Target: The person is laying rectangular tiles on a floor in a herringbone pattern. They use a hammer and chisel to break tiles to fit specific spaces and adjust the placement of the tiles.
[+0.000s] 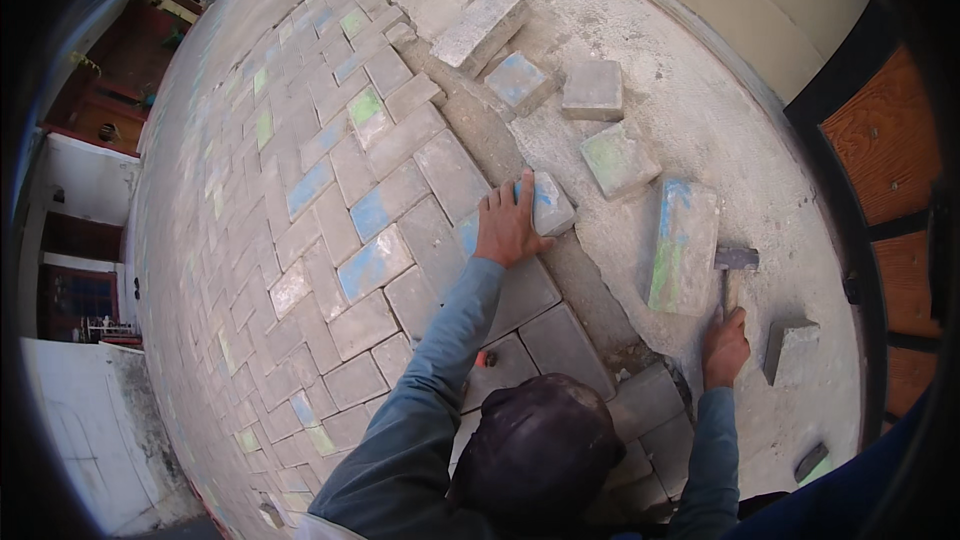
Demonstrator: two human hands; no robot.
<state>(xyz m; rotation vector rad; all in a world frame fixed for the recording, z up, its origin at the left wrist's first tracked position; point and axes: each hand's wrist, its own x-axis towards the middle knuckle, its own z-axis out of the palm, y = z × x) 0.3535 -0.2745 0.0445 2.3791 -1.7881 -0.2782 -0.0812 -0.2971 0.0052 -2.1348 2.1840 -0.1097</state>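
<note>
Main area looked mostly done: laid pavers (375, 265) ran in tight rows across the L & middle. Edge was, as far as one could judge, only part done: a dirt strip (590, 280) lay bare btwn pavers & concrete (785, 190), both above & below the small block (556, 202). That block sat at the paver edge, under the L hand (508, 230), whose fingers were spread over it w/ thumb apart; couldn't tell if they gripped or just pressed. R hand (725, 350) was closed round the handle of a hammer (737, 258), head beside a long painted block (685, 245). That one, a grey half block (593, 90), a green-tinted block (619, 158) & a few others lay loose on the concrete, unset.

Hard to see: L palm hid part of the small block, incl. its seating. A dark rounded shape (540, 440) btwn the forearms, poss. cap or knee, covered pavers below. Small red thing (484, 359) beside it: unclear. Lower R corner too dark; rim cut off the rest.
</note>
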